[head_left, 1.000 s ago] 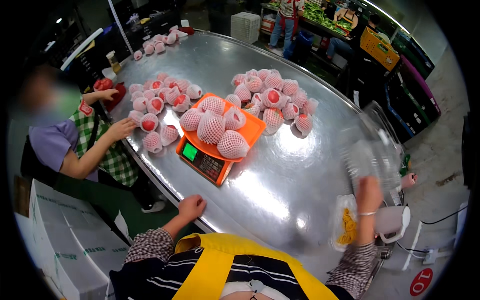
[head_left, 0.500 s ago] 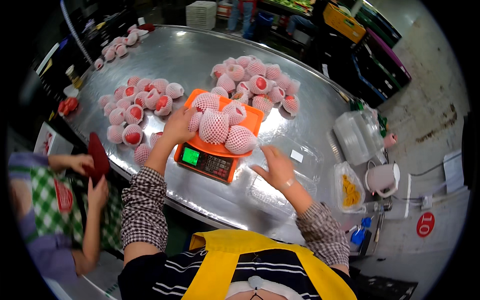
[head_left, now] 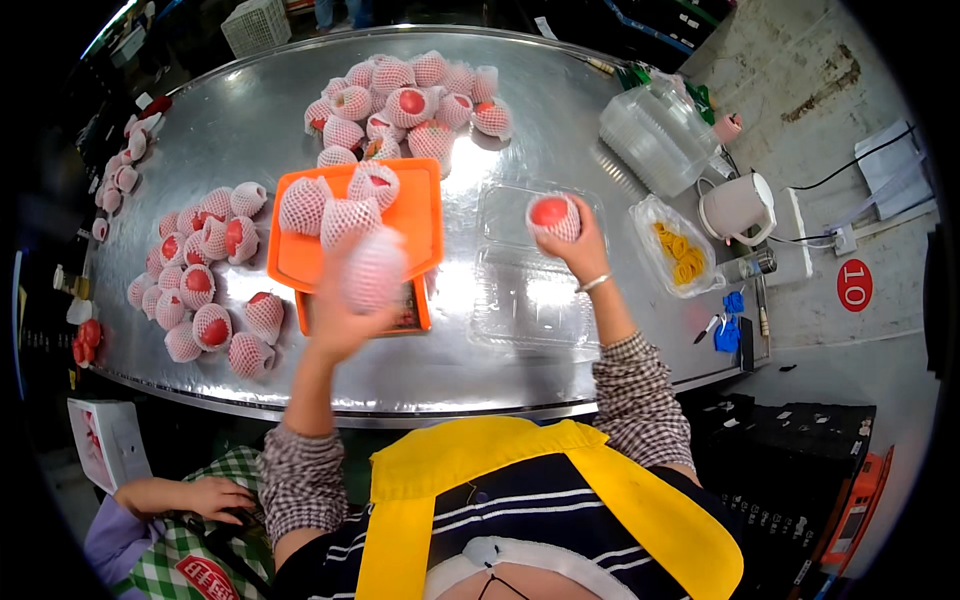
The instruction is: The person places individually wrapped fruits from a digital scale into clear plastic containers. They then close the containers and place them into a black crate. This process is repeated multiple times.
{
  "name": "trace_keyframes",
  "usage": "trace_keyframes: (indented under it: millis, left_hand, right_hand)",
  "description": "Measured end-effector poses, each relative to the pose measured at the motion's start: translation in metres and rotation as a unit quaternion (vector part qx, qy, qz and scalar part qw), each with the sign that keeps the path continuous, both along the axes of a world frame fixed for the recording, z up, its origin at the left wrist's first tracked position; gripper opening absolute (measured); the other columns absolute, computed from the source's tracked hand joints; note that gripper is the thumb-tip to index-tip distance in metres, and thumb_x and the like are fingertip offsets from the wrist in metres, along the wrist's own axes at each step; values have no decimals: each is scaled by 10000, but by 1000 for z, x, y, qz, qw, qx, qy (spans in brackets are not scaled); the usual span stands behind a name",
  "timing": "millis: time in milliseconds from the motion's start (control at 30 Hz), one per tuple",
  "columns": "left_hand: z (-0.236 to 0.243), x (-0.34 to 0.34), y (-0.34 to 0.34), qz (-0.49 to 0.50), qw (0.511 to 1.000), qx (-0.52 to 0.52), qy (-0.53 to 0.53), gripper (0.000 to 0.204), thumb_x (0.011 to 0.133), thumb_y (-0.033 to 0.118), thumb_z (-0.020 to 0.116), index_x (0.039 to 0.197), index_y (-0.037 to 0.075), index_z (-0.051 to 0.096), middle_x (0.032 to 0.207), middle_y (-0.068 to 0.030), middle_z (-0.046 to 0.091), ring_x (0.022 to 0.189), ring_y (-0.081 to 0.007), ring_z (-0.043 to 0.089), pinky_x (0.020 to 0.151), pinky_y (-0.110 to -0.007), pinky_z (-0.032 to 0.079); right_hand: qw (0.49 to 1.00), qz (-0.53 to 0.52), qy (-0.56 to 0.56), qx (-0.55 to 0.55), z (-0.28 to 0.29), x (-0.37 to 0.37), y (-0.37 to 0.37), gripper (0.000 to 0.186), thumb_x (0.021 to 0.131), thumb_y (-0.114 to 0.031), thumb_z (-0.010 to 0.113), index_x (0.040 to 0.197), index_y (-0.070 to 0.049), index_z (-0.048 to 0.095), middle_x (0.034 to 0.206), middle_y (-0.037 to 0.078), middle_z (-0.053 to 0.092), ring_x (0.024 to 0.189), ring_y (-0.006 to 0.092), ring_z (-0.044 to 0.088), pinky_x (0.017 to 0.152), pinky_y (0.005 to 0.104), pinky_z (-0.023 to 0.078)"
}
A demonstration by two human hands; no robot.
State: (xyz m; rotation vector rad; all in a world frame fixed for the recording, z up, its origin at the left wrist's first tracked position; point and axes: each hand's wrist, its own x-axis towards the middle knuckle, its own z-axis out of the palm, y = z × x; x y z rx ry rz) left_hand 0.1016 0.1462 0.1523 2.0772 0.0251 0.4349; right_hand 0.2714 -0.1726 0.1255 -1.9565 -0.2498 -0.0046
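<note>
My right hand [head_left: 577, 248] grips a round red fruit in a pink foam net [head_left: 553, 217], raised over the far right part of an open clear plastic clamshell box [head_left: 533, 300]. My left hand [head_left: 338, 312], blurred by motion, has its fingers around another netted fruit [head_left: 374, 270] above the near edge of the orange tray [head_left: 415, 225]. That tray sits on an orange weighing scale [head_left: 423, 308], whose panel is mostly hidden by my left hand and the tray. A few more netted fruits [head_left: 304, 205] rest in the tray.
Netted fruits lie in a far heap [head_left: 410, 105] and a left group [head_left: 198, 285]. On the right are stacked clear boxes [head_left: 660, 135], a container of yellow rubber bands [head_left: 685, 255] and a pinkish-grey jug [head_left: 735, 207]. A co-worker's hand [head_left: 215, 497] is at lower left.
Both hands have taken a netted fruit from the tray. My right hand has moved out over the clamshell box. The view has shifted right, and the co-worker's dark red item is out of sight.
</note>
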Motion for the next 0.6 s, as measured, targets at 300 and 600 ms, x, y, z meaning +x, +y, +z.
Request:
trace_keyframes:
  millis: [300, 600]
  left_hand:
    - [-91, 61, -146, -303, 915, 239, 116, 770, 625, 75, 702, 1359, 83, 467, 1282, -170, 492, 1200, -365, 469, 1028, -422, 388]
    - [-75, 39, -151, -236, 917, 280, 159, 980, 589, 313, 844, 1411, 56, 377, 1392, -203, 424, 1305, -391, 386, 1088, -466, 324]
  right_hand:
    - [971, 119, -91, -185, -58, -37, -70, 838, 539, -264, 844, 1258, -32, 481, 1209, 174, 537, 1118, 338, 541, 975, 387, 443]
    - [951, 225, -148, -150, -85, -23, -68, 806, 543, -199, 815, 1258, -55, 471, 1225, 179, 529, 1178, 367, 494, 996, 414, 424]
